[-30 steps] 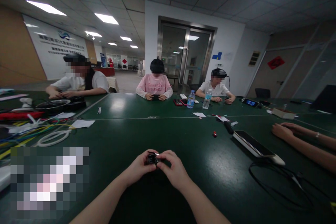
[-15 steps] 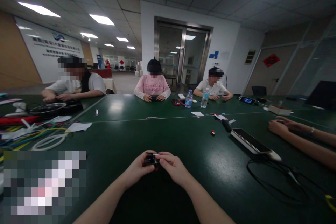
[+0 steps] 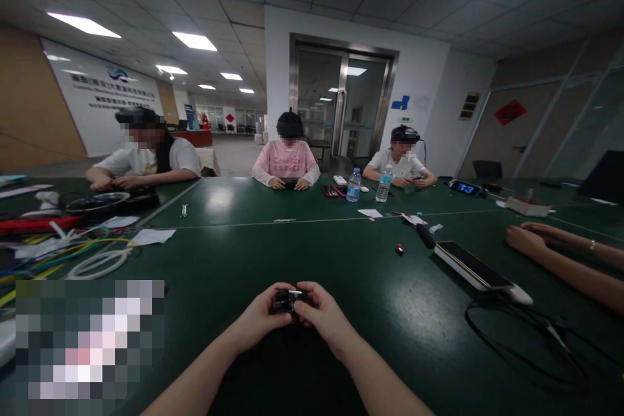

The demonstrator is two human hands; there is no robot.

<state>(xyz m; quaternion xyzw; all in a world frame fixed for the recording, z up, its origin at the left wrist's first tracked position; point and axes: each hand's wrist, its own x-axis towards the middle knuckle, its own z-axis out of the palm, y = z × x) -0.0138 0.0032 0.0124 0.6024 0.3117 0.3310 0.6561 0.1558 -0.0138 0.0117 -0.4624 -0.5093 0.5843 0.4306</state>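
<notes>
Above the near part of the dark green table (image 3: 224,273), a small black object with a shiny, silvery part (image 3: 288,300) is held between both hands. Its exact kind is too small and dark to make out. My left hand (image 3: 260,313) grips its left side, fingers behind and thumb in front. From the other side, my right hand (image 3: 319,312) is closed on it, with the thumb at its front edge. Fingers hide both ends of the object.
To the right lie a phone on a white stand (image 3: 472,266), a black cable (image 3: 517,351) and a small red-and-silver item (image 3: 400,249). Cables (image 3: 97,264) and paper (image 3: 153,236) are on the left. Bottles (image 3: 353,185) stand farther back. Several people sit around the table.
My right fingers have shifted on the black object, and more of its shiny front shows between the hands. The whole view has moved slightly; both hands keep their hold.
</notes>
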